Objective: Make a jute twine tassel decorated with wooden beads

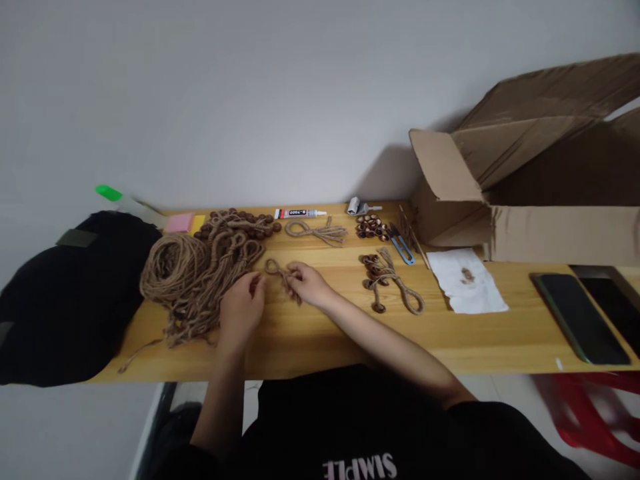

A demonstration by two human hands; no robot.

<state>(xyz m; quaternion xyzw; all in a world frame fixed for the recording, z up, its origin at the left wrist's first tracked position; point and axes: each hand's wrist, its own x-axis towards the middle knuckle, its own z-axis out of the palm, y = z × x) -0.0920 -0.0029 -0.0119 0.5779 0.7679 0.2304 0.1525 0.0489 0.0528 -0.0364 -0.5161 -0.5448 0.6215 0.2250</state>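
Brown twine forms the small looped cord [273,267] at the centre of the frame in the head view, its eye pointing to the left and its tail running down under the fingers of the right hand [307,285], which pinches it just above the wooden surface [320,340]. Left of it, the left hand [243,303] is loosely curled at the edge of a heap of cords [220,293]; whether it holds anything cannot be told. A twine coil [173,263] adjoins the heap in the left part of the frame, with dark round beads [257,225] along the upper edge, and a black cloth item [75,300] fills the far left. Above centre lie a glue tube [300,213] and a bundle of looped cords [323,233]. Right of centre, cupped brown pieces [370,227] sit beside blue-handled snips [401,245], with a beaded looped cord [407,293] below them. Farther right is a stained white sheet [480,293]; an open cardboard box [555,230] occupies the upper right, and a dark phone [580,317] lies at lower right.
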